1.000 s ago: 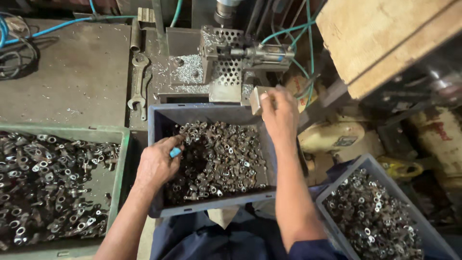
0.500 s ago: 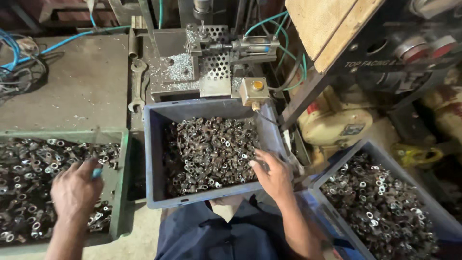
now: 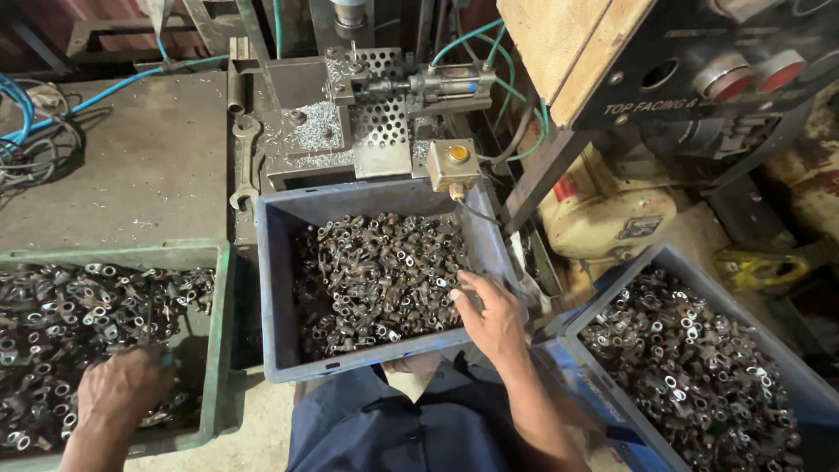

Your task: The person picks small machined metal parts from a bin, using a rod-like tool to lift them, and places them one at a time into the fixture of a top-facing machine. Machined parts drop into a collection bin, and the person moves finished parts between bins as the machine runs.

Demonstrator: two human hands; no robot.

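Observation:
My left hand (image 3: pixel 127 385) is down in the green crate (image 3: pixel 218 341) at the left, knuckles up, fingers curled into the pile of small metal parts (image 3: pixel 79 306). A small blue object (image 3: pixel 166 358) shows at its fingertips. My right hand (image 3: pixel 489 319) lies at the right side of the middle blue-grey crate (image 3: pixel 271 288), fingers spread on the metal parts (image 3: pixel 376 271) inside it. I cannot see any part pinched in it.
A third blue crate (image 3: pixel 612 271) of similar metal pieces stands at the lower right. Behind the middle crate is a small machine (image 3: pixel 384 105) with a perforated plate, a yellow push button box (image 3: pixel 454 162), a wrench (image 3: pixel 243 162) and blue hoses. A wooden box juts out at upper right.
My left hand moved from the middle crate over to the green crate at the left. My right hand came down from the machine to the middle crate's right side.

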